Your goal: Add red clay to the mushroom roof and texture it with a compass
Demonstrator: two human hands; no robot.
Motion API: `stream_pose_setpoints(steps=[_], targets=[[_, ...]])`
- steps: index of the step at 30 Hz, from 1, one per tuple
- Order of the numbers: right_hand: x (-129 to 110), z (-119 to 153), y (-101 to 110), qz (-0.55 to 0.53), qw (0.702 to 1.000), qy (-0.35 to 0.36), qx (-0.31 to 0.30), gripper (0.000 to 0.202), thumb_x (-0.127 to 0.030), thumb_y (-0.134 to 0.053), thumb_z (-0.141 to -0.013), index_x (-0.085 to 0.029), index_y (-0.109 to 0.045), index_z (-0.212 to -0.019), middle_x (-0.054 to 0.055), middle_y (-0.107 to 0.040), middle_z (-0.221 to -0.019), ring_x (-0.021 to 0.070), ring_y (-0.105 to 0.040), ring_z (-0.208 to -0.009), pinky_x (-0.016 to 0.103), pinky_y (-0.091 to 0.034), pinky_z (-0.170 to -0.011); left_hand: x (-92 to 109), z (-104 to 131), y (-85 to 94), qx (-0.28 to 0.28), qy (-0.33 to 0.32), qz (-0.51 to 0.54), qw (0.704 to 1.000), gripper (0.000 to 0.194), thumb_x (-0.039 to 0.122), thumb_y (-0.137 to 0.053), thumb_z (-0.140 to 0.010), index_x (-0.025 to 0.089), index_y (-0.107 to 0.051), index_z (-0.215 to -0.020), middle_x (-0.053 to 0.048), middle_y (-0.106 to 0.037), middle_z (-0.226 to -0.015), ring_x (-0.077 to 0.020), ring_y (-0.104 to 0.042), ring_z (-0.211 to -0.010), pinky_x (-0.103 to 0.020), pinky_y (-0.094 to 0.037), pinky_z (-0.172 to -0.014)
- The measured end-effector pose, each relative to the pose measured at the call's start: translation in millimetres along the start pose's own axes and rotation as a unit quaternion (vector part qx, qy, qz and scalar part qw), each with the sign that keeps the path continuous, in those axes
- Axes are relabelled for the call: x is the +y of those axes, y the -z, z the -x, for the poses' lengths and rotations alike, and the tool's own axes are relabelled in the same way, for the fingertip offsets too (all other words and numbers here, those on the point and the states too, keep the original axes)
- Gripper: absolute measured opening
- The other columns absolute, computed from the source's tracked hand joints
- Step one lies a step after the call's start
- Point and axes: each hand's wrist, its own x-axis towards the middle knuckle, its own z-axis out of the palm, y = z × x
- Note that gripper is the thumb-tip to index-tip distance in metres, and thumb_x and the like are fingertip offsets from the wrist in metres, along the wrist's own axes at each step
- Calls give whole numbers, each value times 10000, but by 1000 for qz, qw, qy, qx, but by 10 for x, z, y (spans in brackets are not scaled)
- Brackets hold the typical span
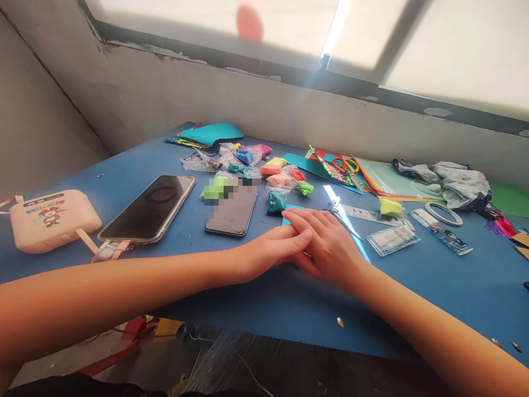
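My left hand and my right hand are pressed together above the near part of the blue table. The fingers of the right hand lie across the left one, and the left thumb rests against the right hand. A tiny speck of green shows between them; whatever the palms enclose is hidden. Just beyond the hands sits a small bag of teal modelling clay, beside a cracked phone lying flat. Partly under the fingers is a piece of light-blue paper.
Several bagged clays, such as a peach one, stand at the back. On the left lie a larger phone and a cabled pink power bank. Scissors, a ruler, clear packs and a tape roll are right.
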Motion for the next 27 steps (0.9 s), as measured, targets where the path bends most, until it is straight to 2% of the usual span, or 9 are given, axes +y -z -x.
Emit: stream_pose_setpoints(steps=[4, 9, 12, 16, 19, 22, 24, 25, 27], targets=[[83, 10, 16, 12, 1000, 27, -1, 275, -296, -441, -972, -92, -616, -1033, 67, -730, -808, 158, -636, -665, 288, -455, -632, 0, -27, 35, 3, 10, -46, 999, 381, 521, -704, -801, 141, -676, -803, -51, -668, -788, -176, -611, -807, -294, -458, -781], [200, -23, 99, 101, 992, 75, 14, 325, -309, -427, -990, -172, -576, -736, -33, -534, -504, 99, -459, -460, 258, -331, -501, 49, -45, 42, 65, -37, -121, 990, 248, 399, -715, -806, 153, -714, -770, -19, -653, -770, -149, -551, -773, -271, -413, -742], [245, -68, 177, 173, 978, 114, 22, 400, -383, -478, -970, -197, -494, -617, -43, -458, -471, 98, -389, -441, 264, -295, -477, 88, -45, 41, 98, -28, -118, 988, 229, 374, -765, -750, 156, -750, -816, -29, -690, -798, -181, -588, -855, -296, -422, -822], [407, -87, 313, 211, 966, 147, 13, 460, -453, -453, -971, -207, -453, -583, -32, -446, -481, 108, -388, -458, 264, -307, -475, 137, -50, 73, 141, -47, -128, 981, 177, 321, -782, -723, 179, -770, -827, -36, -730, -864, -205, -613, -926, -331, -425, -885], [603, -41, 384, 209, 971, 117, 16, 492, -492, -403, -978, -211, -440, -575, -21, -457, -479, 110, -418, -456, 261, -323, -468, 165, -49, 100, 155, -48, -140, 977, 179, 344, -751, -771, 185, -772, -849, -52, -739, -877, -209, -633, -918, -320, -447, -830], [654, 4, 359, 131, 988, 24, 76, 449, -457, -360, -998, -210, -512, -655, 11, -569, -561, 122, -540, -512, 253, -415, -498, 170, -38, 104, 119, -26, -93, 988, 227, 389, -694, -839, 196, -766, -931, -74, -749, -933, -212, -659, -945, -297, -473, -795], [530, 8, 278, 60, 986, -31, 151, 351, -354, -322, -1017, -195, -602, -879, 74, -693, -781, 170, -678, -749, 280, -523, -641, 153, -29, 94, 83, -14, -59, 995, 238, 389, -674, -860, 217, -753, -1005, -73, -742, -1023, -209, -656, -1001, -286, -481, -813], [429, 3, 225, 35, 981, -54, 183, 335, -296, -290, -1020, -181, -605, -1037, 112, -714, -937, 194, -694, -888, 310, -546, -711, 138, -26, 86, 65, -9, -48, 997, 235, 377, -674, -860, 217, -749, -1017, -70, -737, -1046, -206, -652, -1015, -283, -481, -826], [202, -10, 114, -7, 988, -32, 152, 347, -240, -308, -1005, -133, -531, -1248, 180, -668, -1172, 225, -656, -1086, 340, -555, -815, 101, -22, 64, 41, 0, -18, 999, 190, 323, -700, -819, 188, -759, -938, -66, -739, -969, -198, -659, -946, -280, -487, -816]])
